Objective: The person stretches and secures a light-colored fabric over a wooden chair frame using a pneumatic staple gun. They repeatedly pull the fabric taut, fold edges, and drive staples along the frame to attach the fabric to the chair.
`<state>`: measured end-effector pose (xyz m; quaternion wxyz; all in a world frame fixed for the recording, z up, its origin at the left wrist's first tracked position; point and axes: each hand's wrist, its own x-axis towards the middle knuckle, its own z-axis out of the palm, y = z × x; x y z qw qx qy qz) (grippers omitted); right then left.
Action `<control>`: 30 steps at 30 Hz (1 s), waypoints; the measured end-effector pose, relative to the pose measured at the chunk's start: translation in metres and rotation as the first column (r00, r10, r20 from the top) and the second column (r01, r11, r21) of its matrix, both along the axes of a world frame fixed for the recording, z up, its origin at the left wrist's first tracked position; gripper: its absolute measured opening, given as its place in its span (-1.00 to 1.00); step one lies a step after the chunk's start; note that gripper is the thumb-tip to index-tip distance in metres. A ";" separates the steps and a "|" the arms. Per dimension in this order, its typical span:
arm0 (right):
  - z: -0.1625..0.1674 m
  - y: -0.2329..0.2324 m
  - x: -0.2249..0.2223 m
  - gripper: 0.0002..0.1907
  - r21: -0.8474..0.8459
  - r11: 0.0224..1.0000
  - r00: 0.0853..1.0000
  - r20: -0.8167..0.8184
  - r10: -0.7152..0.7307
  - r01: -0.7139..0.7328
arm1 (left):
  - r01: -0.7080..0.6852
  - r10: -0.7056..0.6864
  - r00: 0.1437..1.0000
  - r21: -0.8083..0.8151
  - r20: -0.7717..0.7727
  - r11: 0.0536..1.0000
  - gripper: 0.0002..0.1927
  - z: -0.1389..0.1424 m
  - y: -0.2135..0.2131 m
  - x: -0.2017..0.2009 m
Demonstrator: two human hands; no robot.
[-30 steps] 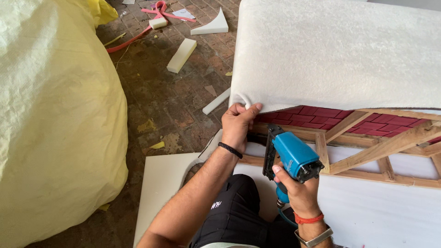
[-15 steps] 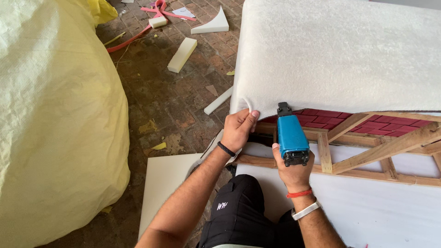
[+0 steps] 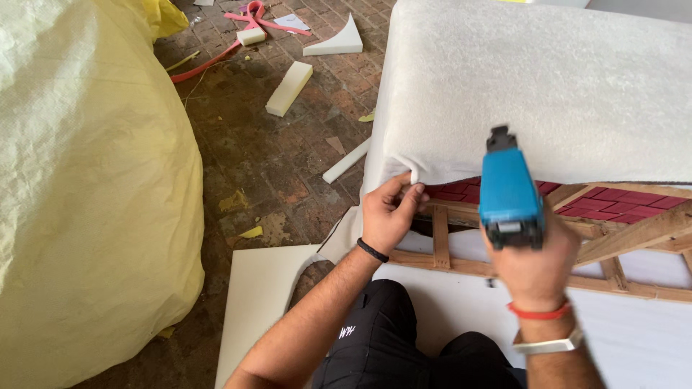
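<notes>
My left hand (image 3: pixel 389 212) pinches the lower corner edge of the white wadding (image 3: pixel 548 86) that covers a piece of furniture. The wadding hangs over a wooden frame (image 3: pixel 634 238) with dark red webbing (image 3: pixel 613 198) behind it. My right hand (image 3: pixel 530 256) grips a blue staple gun (image 3: pixel 508 187), held upright with its nose pointing at the wadding's lower edge, just right of my left hand. A black band sits on my left wrist; a red band and a white strap on my right.
A big yellow bag (image 3: pixel 86 187) fills the left side. Foam offcuts (image 3: pixel 288 86) and pink strips (image 3: pixel 249 18) lie on the brick floor (image 3: pixel 267 166). A white foam sheet (image 3: pixel 259 302) lies under my knees.
My right hand has swung the staple gun up from a low sideways hold to the wadding's edge. My left hand stays on the corner.
</notes>
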<state>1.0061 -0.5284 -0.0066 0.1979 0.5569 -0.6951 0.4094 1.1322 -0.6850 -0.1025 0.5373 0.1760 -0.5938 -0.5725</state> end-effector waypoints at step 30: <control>0.082 -0.124 -0.098 0.07 0.327 0.934 0.879 -0.476 0.030 0.146 | -0.197 0.667 0.714 -0.853 0.212 0.483 -0.77 0.024 -0.029 0.025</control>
